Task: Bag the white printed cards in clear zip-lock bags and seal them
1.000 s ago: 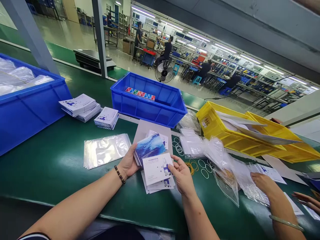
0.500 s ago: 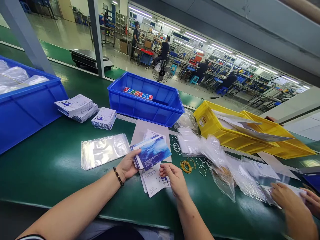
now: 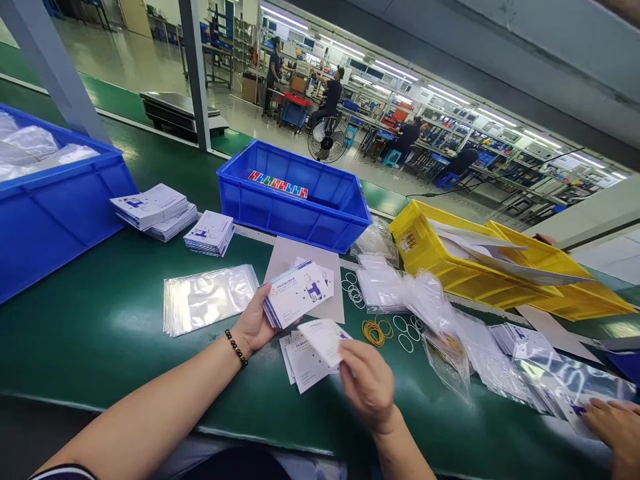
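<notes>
In my left hand (image 3: 255, 320) is a stack of printed booklets (image 3: 300, 293), its white cover with a purple picture facing up; my fingers are closed round its left end. My right hand (image 3: 367, 380) pinches one white booklet (image 3: 323, 341) by its right end, tilted, just below and right of the stack. Under it a small loose pile of white booklets (image 3: 309, 370) lies on the green table, partly hidden by the pinched one. Left of my left hand lies a pile of clear plastic bags (image 3: 207, 300). A grey sheet (image 3: 280, 257) is behind the stack.
Booklet piles (image 3: 207, 233) stand at left beside a blue bin of bags (image 3: 60, 213). Another blue bin (image 3: 295, 213) and yellow bins (image 3: 470, 267) line the back. Yellow rubber bands (image 3: 373, 332) and bagged packs (image 3: 383, 287) lie right; a co-worker's hand (image 3: 613, 423) handles bags there.
My right hand has moved right and now holds a white booklet. The blue page on the left-hand stack has given way to a white cover. The co-worker's hands moved right and lower.
</notes>
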`<state>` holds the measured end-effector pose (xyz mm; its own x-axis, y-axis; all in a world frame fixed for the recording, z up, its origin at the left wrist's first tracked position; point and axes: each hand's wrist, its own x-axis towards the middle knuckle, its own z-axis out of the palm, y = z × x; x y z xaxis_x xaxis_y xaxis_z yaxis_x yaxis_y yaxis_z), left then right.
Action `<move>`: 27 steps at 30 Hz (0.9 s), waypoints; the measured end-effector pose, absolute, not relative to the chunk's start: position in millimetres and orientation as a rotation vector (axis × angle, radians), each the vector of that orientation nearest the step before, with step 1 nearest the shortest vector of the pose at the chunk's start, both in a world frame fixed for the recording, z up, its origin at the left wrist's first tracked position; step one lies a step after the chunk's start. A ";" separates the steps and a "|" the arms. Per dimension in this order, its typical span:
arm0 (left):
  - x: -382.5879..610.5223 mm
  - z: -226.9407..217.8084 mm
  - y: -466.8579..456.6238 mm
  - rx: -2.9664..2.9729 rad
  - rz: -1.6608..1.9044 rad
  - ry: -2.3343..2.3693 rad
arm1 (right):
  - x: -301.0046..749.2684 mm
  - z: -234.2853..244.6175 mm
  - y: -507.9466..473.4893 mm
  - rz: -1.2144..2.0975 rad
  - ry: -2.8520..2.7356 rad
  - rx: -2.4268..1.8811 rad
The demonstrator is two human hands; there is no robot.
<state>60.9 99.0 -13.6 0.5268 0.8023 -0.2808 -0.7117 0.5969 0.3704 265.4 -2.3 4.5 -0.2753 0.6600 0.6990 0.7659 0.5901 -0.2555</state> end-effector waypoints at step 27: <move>61.3 -5.4 98.4 0.260 0.912 0.479 | 275.1 -15.1 9.5 0.445 -1.512 -1.840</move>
<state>61.3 98.4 -5.4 0.5179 0.8062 -0.2860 -0.6931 0.5914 0.4121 275.1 9.5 -15.1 0.2584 0.9516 0.1665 0.7099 -0.0702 -0.7008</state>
